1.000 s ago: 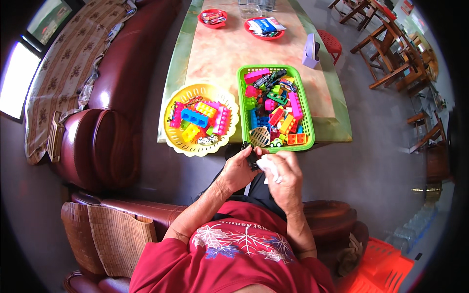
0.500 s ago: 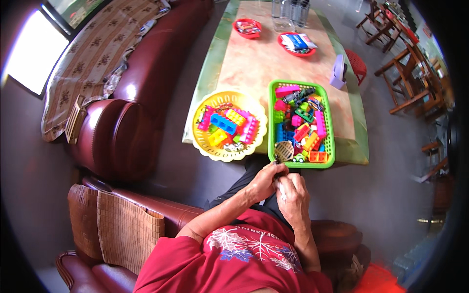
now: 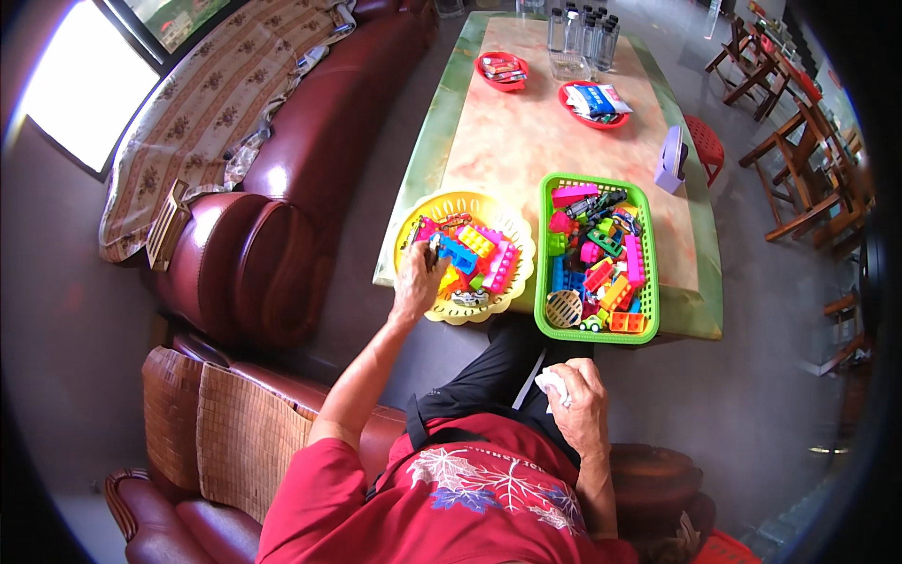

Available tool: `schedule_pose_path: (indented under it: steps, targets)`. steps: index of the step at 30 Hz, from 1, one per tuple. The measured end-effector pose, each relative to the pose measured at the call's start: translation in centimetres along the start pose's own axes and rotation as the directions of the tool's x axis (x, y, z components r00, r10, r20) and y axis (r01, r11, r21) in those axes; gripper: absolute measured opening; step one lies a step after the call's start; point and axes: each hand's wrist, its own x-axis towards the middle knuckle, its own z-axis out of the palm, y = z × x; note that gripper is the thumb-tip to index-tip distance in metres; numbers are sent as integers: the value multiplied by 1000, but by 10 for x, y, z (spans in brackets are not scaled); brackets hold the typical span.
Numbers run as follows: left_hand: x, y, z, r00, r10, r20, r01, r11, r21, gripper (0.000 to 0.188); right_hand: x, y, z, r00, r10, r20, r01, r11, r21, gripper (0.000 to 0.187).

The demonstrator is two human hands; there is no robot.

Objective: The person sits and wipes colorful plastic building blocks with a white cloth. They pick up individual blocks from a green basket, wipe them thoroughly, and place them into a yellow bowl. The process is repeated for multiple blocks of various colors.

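Note:
My left hand (image 3: 419,280) reaches over the left side of the yellow scalloped basket (image 3: 523,287). Its fingers are closed around a small dark thing, mostly hidden, whose kind I cannot make out. In that basket lie a blue block (image 3: 458,253), a yellow block (image 3: 476,242), pink blocks (image 3: 504,263) and a silver toy car (image 3: 470,297). Above my lap, my right hand (image 3: 584,404) is closed on a crumpled white cloth (image 3: 553,384). Nearest to it is the green basket (image 3: 601,336), full of coloured blocks and toy vehicles, with a green toy car (image 3: 592,323) at its front.
Both baskets stand at the near end of the marble-patterned table (image 3: 554,141). Farther back are two red bowls (image 3: 596,120) of packets, several clear bottles (image 3: 590,42) and a purple holder (image 3: 670,160). A dark red leather sofa (image 3: 310,122) runs along the left.
My hands have parted. The left one has moved forward and left from my lap to the yellow basket with the small dark thing; the right stays near my lap, holding the white cloth.

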Motion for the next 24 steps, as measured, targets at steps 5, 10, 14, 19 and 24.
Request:
schedule_pose_path:
  steps: [5, 10, 14, 19, 24]
  targets:
    - [49, -8, -2, 999, 43, -1, -41, 960, 277, 40, 2, 1, 1, 1000, -1, 23, 0, 1000, 12, 26]
    - [79, 1, 21, 996, 69, 47, -83, 903, 421, 36, -1, 13, 4, 998, 62, 25, -62, 998, 10, 28]
    - [92, -20, 38, 989, 150, 10, -136, 861, 490, 32, 2, 19, 6, 998, 69, -10, -69, 997, 26, 26]
    - [93, -20, 42, 994, 109, 24, -108, 887, 450, 36, 3, 29, 8, 997, 74, -34, -73, 997, 35, 24]
    - [88, 2, 46, 967, 247, -63, -191, 866, 462, 45, 0, 42, 9, 996, 75, -45, -72, 996, 62, 26]
